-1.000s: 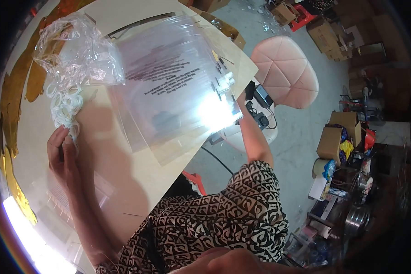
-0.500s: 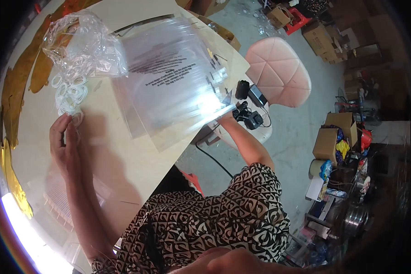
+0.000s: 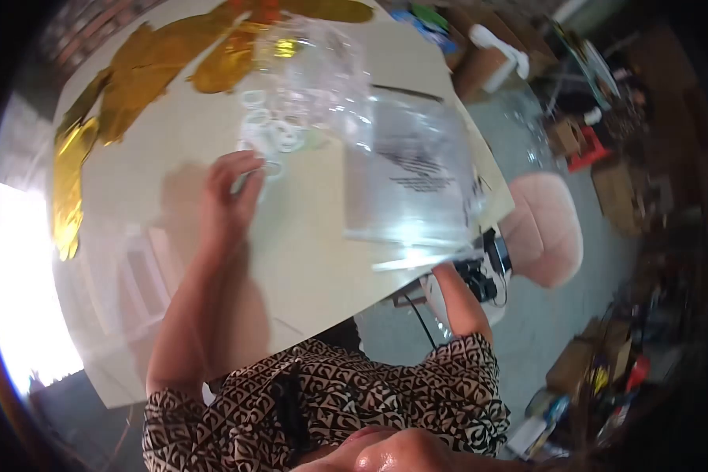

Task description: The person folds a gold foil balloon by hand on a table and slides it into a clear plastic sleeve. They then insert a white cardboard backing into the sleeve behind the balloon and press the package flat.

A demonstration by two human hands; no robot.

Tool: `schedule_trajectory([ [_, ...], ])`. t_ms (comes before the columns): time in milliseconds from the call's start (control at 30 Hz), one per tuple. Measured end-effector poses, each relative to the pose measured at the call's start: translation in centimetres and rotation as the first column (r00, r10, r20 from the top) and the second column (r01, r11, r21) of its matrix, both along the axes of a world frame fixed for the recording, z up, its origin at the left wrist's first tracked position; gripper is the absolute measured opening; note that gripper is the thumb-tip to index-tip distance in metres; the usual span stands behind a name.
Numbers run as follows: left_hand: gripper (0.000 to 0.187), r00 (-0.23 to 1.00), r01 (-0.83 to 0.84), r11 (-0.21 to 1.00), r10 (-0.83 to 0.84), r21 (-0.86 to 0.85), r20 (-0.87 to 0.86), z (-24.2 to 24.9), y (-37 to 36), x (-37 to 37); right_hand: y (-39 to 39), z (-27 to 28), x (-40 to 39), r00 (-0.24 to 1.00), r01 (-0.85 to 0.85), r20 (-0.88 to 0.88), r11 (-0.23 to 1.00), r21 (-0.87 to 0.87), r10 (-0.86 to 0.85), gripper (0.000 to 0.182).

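White cord loops (image 3: 271,135) lay bunched on a pale tabletop (image 3: 307,236) at upper center-left of the frame, where a left hand (image 3: 234,189) reached their lower edge. Its fingers were curved, with a narrow gap to the thumb; whether they pinched a strand could not be told. Just above and to the right, a crumpled clear bag (image 3: 315,75) crowded the loops and reached the upper left corner of a stack of printed plastic bags (image 3: 409,169). Gold foil pieces (image 3: 153,67) stretched across the upper left. Right of center, a right hand (image 3: 446,275) met the table's edge beside a glossy plastic strip (image 3: 421,262) at the stack's near side, its fingers hidden and their state impossible to tell. The printed bags lay flat, transparent and shiny, with small dark lettering blurred beyond reading and a bright glare near the bottom. The loops were thin, white and tangled, softened by blur. Beyond the table's corner stood a pink padded chair (image 3: 541,228), black electronic devices (image 3: 480,279) near it, and cardboard boxes (image 3: 617,193) filled the right side. The person wore a black-and-beige patterned top (image 3: 330,393).
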State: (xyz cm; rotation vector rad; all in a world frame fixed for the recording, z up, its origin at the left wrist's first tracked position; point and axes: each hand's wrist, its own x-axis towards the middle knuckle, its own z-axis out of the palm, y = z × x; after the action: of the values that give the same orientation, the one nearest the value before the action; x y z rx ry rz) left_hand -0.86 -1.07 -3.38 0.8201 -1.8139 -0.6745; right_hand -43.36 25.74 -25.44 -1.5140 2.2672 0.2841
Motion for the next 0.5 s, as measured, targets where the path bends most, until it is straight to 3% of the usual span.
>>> schedule_trajectory([
  [33, 0.014, 0.983, -0.107, 0.985, 0.125, -0.133, 0.132, 0.2, -0.1, -0.1, 1.4, 0.1, 0.4, 1.000, -0.018, 0.010, 0.999, 0.031, 0.018, 0.037],
  [167, 0.014, 0.964, -0.176, 0.970, 0.204, -0.167, 0.170, 2.7, 0.9, -0.1, 2.0, 3.5, -5.7, 0.998, -0.059, -0.009, 0.990, 0.127, 0.060, 0.039],
  [200, 0.012, 0.978, -0.178, 0.984, 0.179, -0.014, 0.109, 3.5, 1.5, -0.1, 0.0, 4.5, -5.9, 0.998, -0.056, -0.020, 0.988, 0.145, 0.059, 0.039],
  [233, 0.011, 0.988, -0.155, 0.978, 0.151, 0.141, 0.042, 4.2, 1.8, 0.2, 2.0, 5.6, -10.5, 0.947, 0.231, 0.164, 0.939, 0.254, -0.277, 0.035],
  [267, 0.011, 0.986, -0.169, 0.977, 0.168, 0.128, 0.020, 4.6, 1.9, 0.7, 3.3, 6.8, -14.2, 0.752, 0.459, 0.296, 0.790, 0.407, -0.590, 0.032],
  [300, 0.015, 0.975, -0.195, 0.939, 0.217, 0.284, -0.049, 4.7, 1.9, 1.2, 3.5, 13.0, -13.8, 0.915, 0.403, -0.115, 0.881, 0.249, -0.386, 0.026],
  [333, 0.018, 0.955, -0.202, 0.880, 0.274, 0.430, -0.110, 4.8, 1.6, 1.8, 6.9, 11.6, -19.8, 0.843, 0.161, -0.500, 0.980, -0.115, -0.197, 0.020],
  [367, 0.018, 0.949, -0.214, 0.883, 0.290, 0.418, -0.125, 3.9, 0.7, 2.2, 8.5, 12.6, -23.2, 0.632, -0.187, -0.735, 0.872, -0.453, -0.246, 0.025],
  [400, 0.024, 0.783, 0.055, 0.813, 0.325, 0.580, -0.530, 2.6, -0.6, 2.4, 7.0, 20.4, -21.0, 0.628, -0.205, -0.739, 0.864, -0.459, -0.244, 0.025],
  [433, 0.030, 0.447, 0.370, 0.728, 0.405, 0.577, -0.798, 2.2, -1.5, 2.9, 2.6, 29.6, -14.3, 0.691, -0.004, -0.718, 0.992, -0.124, -0.087, 0.028],
  [467, 0.030, 0.438, 0.362, 0.732, 0.413, 0.577, -0.799, 2.9, -2.2, 3.5, 0.3, 34.9, -7.8, 0.820, -0.077, -0.538, 0.894, -0.442, -0.195, 0.026],
  [500, 0.034, 0.441, 0.440, 0.611, 0.491, 0.658, -0.751, 4.0, -2.9, 4.1, -1.9, 38.9, -0.9, 0.927, -0.074, -0.307, 0.699, -0.711, -0.214, 0.024],
])
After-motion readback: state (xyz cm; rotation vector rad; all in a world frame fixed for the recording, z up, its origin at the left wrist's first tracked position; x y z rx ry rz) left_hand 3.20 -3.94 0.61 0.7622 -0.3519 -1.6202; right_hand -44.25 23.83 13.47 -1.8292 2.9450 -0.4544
